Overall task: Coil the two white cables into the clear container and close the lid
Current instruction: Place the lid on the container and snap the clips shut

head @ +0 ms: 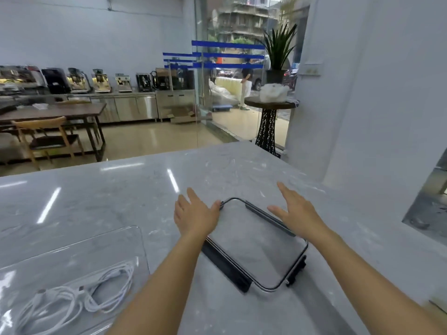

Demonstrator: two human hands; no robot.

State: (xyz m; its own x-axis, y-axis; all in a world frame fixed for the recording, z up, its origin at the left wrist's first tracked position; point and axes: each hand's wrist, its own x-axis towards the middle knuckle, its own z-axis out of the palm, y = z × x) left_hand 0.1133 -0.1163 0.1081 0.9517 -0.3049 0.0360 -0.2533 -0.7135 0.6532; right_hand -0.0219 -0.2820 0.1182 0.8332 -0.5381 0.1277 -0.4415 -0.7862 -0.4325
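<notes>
A clear lid (pixel 256 245) with black clip flaps lies flat on the marble counter (pixel 121 194) in front of me. My left hand (pixel 193 215) hovers with straight fingers at the lid's far left corner, thumb at its rim. My right hand (pixel 296 210) is spread flat at the lid's right edge. Neither hand holds anything. At the lower left stands the clear container (pixel 116 240), and the two white cables (pixel 79 293) lie coiled inside it.
A white wall (pixel 377 117) rises close on the right of the counter. Beyond the counter's far edge are a wooden table with chairs (pixel 53 124), a row of coffee machines (pixel 96 81) and a small round stand with a plant (pixel 273 102).
</notes>
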